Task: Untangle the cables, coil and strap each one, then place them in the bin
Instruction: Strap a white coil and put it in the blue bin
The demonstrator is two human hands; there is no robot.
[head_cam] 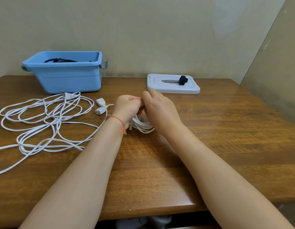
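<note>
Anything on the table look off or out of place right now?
Nothing damaged or spilled. The one untidy thing is the loose white cable, sprawled in overlapping loops left of the hands, one strand running off the table's left edge. The left hand and right hand hold a white coil.

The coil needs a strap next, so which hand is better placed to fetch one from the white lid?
Probably the right hand: it sits nearest the white lid holding the black strap, while the left hand grips the coiled white cable.

one bin (64,80), one lid (173,87), two hands (128,107)
</note>
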